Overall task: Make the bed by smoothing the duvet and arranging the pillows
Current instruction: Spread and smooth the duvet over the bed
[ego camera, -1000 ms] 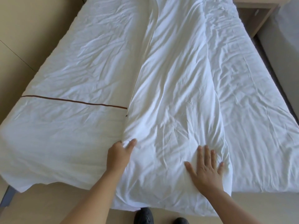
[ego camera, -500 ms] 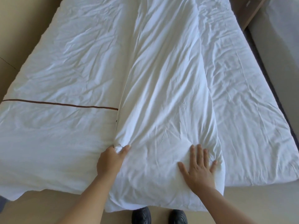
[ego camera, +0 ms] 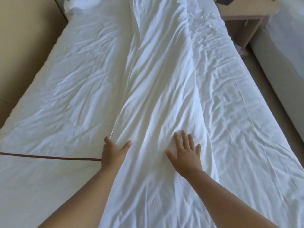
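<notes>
We find the duvet [ego camera: 156, 96] folded beneath both grips; right grip [ego camera: 185, 153] spread flat on it; left grip [ego camera: 115, 152] at its fold edge, fingers hidden, clamped or not we cannot tell; we judge it soft, light; take that edge.

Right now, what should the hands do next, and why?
Probably the left hand should lift the duvet edge and flip it rightward. The duvet lies doubled in a strip down the middle, the sheet on the right is bare, and that hand reaches under the strip's left edge.
</notes>
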{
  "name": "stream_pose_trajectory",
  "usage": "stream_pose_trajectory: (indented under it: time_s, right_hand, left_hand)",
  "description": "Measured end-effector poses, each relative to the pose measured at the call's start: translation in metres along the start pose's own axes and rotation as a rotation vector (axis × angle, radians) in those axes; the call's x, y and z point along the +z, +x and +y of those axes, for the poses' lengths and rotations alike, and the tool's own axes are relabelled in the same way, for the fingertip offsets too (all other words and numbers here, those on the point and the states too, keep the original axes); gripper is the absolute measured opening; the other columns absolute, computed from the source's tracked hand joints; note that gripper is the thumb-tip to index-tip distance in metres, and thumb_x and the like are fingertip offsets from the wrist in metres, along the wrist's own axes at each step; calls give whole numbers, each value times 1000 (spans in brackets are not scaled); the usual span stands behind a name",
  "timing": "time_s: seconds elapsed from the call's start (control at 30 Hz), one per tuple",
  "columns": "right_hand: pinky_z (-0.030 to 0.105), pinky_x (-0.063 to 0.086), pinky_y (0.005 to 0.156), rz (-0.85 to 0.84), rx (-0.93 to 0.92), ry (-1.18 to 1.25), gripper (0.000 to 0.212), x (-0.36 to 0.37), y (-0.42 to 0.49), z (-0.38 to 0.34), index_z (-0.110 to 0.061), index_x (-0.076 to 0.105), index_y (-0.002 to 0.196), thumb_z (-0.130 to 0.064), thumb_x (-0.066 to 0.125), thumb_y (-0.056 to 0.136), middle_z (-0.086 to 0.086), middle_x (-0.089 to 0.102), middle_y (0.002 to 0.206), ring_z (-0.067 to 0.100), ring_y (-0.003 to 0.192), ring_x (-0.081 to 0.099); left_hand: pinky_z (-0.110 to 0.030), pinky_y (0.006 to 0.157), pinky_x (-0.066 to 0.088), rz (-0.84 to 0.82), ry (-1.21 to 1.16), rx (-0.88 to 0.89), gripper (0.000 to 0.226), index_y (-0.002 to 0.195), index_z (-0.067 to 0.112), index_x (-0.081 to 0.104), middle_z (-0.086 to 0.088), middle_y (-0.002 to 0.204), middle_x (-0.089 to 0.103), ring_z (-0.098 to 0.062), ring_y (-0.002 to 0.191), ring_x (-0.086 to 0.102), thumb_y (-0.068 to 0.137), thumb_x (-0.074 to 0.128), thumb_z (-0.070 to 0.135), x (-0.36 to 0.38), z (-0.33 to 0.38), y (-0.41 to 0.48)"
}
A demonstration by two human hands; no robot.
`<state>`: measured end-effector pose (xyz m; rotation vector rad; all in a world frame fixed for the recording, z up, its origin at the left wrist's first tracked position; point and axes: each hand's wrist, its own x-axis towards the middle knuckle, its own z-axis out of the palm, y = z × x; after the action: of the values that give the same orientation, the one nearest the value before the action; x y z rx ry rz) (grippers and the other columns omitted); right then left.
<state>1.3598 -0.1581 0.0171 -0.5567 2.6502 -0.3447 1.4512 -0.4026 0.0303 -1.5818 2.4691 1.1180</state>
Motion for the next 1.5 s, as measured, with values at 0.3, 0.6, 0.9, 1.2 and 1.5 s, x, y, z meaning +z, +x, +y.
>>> stream_pose_trajectory:
  time_s: [0.3,0.6,0.9,1.2,1.5]
  right_hand:
    - [57,2,123,26,-6,49,85,-52,126,-11,-35,-18,155,-73,18,89,-3,-24,165,25,154,-15]
    - [65,-1,119,131,106,141,99,-70,298,-18,-36,-21,154,-85,21,80,-2,-28,164,28,153,-15]
    - [70,-13,113,109,201,39,106,-45,407,-37,-29,-22,154,-90,9,73,-1,-24,165,34,150,-25]
    - [63,1,119,320,110,142,99,-94,384,-47,-40,-16,155,-84,27,77,-7,-19,166,27,154,-10]
    - [71,-11,114,190,159,-122,83,-58,433,-19,-50,-14,152,-83,20,85,-3,-23,165,31,152,-22]
  left_hand:
    - [-45,103,44,-85,-8,-80,100,146,4,22,-26,143,46,-41,129,49,79,69,63,18,88,106]
    - [-49,106,37,-10,-28,52,108,149,5,23,-25,142,42,-42,134,39,75,69,68,73,227,275]
    - [-40,95,44,-51,-49,87,95,135,0,38,-21,138,50,-38,124,53,73,77,61,93,273,385]
    - [-29,68,53,-19,-480,205,35,97,7,69,-6,90,72,-20,75,68,74,86,27,1,276,395]
    - [-40,81,51,95,-30,192,70,108,0,62,-22,109,68,-40,102,64,78,70,63,56,220,442]
